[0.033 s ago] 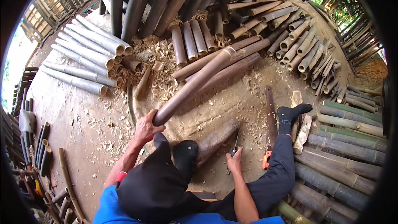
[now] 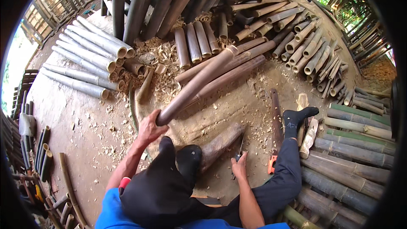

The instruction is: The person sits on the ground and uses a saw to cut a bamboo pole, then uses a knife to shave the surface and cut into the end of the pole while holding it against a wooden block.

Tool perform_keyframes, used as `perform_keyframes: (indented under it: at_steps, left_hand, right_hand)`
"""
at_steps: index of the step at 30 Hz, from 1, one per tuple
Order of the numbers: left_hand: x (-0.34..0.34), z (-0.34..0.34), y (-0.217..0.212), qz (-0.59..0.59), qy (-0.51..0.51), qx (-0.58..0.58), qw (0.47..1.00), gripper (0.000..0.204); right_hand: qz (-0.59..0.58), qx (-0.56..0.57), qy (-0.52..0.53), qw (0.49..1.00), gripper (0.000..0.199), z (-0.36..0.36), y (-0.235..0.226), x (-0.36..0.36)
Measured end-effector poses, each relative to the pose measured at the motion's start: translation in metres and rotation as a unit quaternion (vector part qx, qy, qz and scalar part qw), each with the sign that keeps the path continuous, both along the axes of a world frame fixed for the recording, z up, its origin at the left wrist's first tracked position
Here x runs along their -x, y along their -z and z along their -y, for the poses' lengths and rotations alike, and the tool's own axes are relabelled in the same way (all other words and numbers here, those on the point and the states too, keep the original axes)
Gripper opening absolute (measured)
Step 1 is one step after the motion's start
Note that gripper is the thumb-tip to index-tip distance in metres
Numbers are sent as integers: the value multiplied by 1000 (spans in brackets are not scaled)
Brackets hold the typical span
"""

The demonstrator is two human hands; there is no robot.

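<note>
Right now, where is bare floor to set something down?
The floor between the left forearm and the lone bamboo pole looks barest. A smaller, littered patch separates the knife from the orange-handled tool. It's crowded at right with bamboo poles.

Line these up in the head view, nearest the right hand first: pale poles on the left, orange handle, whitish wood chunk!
1. Orange handle, just right of the right hand.
2. Whitish wood chunk, farther right.
3. Pale poles, far off at upper left.
</note>
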State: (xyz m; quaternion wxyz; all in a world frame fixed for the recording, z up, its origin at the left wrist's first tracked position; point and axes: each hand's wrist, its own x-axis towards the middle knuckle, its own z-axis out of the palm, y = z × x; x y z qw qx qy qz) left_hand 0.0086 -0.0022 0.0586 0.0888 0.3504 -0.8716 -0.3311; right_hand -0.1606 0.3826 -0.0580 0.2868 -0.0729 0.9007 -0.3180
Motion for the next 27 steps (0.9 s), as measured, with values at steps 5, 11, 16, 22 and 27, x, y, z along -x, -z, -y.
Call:
perform_keyframes:
  at_steps: [5, 11, 16, 22, 27]
  left_hand:
    - [110, 94, -20, -39, 40, 163, 985, 56]
    - [215, 77, -127, -281, 139, 125, 941, 80]
    - [200, -102, -105, -373, 252, -588, 673, 79]
    - [182, -171, -54, -359, 209, -607, 677, 60]
    - [189, -148, -41, -388, 335, -247, 822, 51]
  right_hand:
    - [-12, -23, -7, 1000, 70, -4, -11, 9]
    - [-104, -75, 7, 992, 67, 20, -51, 9]
    - [347, 493, 194, 774, 62, 88, -119, 22]
    - [544, 723, 205, 374, 56, 132, -153, 32]
    - [376, 749, 269, 474, 56, 80, -177, 92]
